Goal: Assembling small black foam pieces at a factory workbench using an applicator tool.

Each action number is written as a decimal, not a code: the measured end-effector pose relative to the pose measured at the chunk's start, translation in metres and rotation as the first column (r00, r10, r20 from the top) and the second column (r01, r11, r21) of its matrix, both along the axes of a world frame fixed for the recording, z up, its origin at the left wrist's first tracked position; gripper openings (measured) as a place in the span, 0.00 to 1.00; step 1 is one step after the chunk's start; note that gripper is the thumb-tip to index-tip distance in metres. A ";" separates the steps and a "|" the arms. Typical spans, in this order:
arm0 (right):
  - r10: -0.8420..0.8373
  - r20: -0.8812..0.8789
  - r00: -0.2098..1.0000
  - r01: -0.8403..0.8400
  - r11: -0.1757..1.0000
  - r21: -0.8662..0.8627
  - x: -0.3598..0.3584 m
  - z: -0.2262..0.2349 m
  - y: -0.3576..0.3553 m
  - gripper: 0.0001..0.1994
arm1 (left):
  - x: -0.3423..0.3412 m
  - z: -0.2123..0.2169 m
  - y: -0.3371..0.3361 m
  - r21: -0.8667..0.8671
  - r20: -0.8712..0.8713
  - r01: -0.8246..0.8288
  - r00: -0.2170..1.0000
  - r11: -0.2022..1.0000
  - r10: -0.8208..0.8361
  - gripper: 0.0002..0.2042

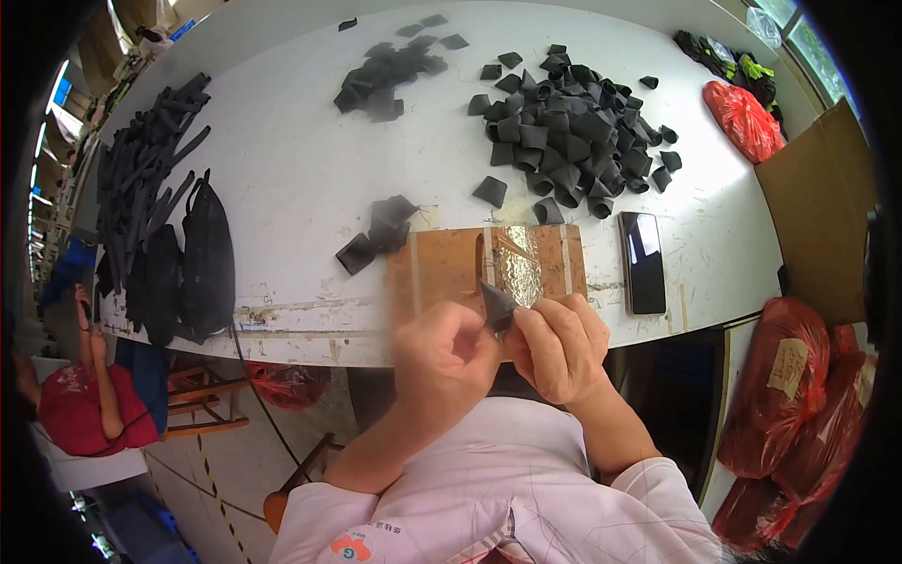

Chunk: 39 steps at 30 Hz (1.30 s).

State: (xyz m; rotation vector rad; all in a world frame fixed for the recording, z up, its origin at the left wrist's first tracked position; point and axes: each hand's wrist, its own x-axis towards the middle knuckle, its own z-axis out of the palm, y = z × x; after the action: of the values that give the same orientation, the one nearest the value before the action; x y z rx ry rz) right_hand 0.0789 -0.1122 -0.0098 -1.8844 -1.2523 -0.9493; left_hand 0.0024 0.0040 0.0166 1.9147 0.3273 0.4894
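A small dark grey piece of fabric-like material [498, 305], folded to a point, is pinched between both hands above the front of a brown board [442, 258]. My left hand [444, 355], slightly blurred, has its fingers curled at the piece's left side. My right hand [560, 346] grips its lower right side between thumb and fingers. A shiny, wet-looking patch [522, 263] covers part of the board, next to a dark slot-like mark. Several loose flat dark pieces [376, 235] lie just beyond the board's left corner.
A heap of small rolled black pieces [575, 132] lies at the far right, and flat ones [385, 80] at the far middle. Black strips [141, 174] spread along the left. A phone [643, 263] rests right of the board. A cardboard box [822, 174] and red bags [775, 385] border the right.
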 end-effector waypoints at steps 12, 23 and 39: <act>-0.393 -0.430 0.813 0.464 0.883 0.072 0.133 0.024 -0.013 0.06 | 0.012 -0.137 0.141 0.521 -0.118 -0.461 0.795 0.718 0.596 0.13; 0.053 -0.693 0.719 -0.175 0.979 -0.107 -0.015 -0.011 0.016 0.06 | -0.015 -0.082 0.110 -0.277 -0.146 -0.110 0.987 0.955 0.071 0.05; -0.059 -0.275 0.960 0.018 0.989 -0.147 -0.022 -0.027 0.019 0.07 | -0.014 -0.036 0.036 -0.752 -0.191 -0.077 0.976 0.655 -0.104 0.07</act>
State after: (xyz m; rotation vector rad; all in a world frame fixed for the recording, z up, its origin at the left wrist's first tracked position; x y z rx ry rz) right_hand 0.0573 -0.0934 -0.0367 -2.0769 -1.1417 -0.5984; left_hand -0.0112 0.0401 -0.0190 1.1263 0.5615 0.0792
